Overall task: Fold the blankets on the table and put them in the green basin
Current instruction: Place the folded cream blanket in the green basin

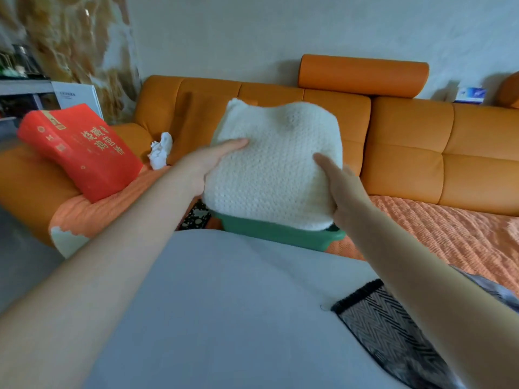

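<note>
A folded white knitted blanket (pixel 275 167) is held between both hands just above the green basin (pixel 280 234), which sits on the orange sofa beyond the grey table (pixel 224 304). My left hand (pixel 207 161) grips the blanket's left side with the thumb lying on top. My right hand (pixel 339 186) grips its right side, thumb on top and fingers hidden underneath. Most of the basin is covered by the blanket; only its front rim shows. A dark patterned blanket (pixel 393 338) lies at the table's right edge under my right forearm.
An orange sofa (pixel 407 153) with an orange quilted cover (pixel 449 237) runs across the back. A red box (pixel 78 150) and a crumpled white tissue (pixel 161 150) lie on its left part. Shelves stand at far left.
</note>
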Tool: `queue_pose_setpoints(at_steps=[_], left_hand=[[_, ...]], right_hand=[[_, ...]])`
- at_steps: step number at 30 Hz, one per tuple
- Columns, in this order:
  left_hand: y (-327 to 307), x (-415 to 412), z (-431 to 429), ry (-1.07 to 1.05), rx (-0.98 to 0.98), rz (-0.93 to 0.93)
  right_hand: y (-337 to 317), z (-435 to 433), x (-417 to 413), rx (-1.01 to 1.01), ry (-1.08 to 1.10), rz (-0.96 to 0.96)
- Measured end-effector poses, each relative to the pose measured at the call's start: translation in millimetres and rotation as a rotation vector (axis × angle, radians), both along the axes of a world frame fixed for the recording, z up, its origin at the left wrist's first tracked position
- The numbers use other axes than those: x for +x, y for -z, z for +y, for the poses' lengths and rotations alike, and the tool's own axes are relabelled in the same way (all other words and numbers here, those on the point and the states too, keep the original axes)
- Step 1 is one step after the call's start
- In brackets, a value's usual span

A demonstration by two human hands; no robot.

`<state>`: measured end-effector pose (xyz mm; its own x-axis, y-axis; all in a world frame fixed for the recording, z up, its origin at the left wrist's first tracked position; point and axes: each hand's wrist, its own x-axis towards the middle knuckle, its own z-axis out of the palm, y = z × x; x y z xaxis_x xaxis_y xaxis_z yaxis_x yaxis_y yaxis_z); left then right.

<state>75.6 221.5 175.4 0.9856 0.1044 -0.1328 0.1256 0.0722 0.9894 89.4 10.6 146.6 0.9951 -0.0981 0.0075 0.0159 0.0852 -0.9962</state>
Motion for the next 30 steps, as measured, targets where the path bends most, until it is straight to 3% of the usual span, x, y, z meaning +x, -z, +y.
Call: queue_pose_setpoints(at_steps=[5, 8, 11, 13, 16, 25, 30], left_hand=[[11.5, 98.5, 8.9, -0.053, 0.019, -0.111], [53.8, 151.3, 14.7, -0.163, 0.083, -0.144], [126.7, 188.5, 21.0, -0.270, 0.244, -0.073], [170.2, 194.5, 19.5, -0.234, 0.458, -0.055], [194.2, 198.3, 19.9, -0.203, 0.754, -0.148], [173.1, 174.5, 19.5, -0.267, 0.733, -0.125], [150.3, 138.6, 9.8, -0.222, 0.665, -0.138]], right_hand=[[13.3, 20.0, 95.5, 0.003, 0.062, -0.131], [55.1, 28.0, 144.2, -0.070, 0.078, -0.135], [116.0, 36.6, 180.2, -0.228, -0.002, 0.144], [144.2, 44.0, 190.1, -0.443, -0.102, 0.333], [147.8, 50.0, 196.9, -0.688, -0.173, 0.323], [137.1, 42.3, 179.9, -0.772, -0.175, 0.270], [108.4, 30.5, 139.4, -0.674, -0.133, 0.142]])
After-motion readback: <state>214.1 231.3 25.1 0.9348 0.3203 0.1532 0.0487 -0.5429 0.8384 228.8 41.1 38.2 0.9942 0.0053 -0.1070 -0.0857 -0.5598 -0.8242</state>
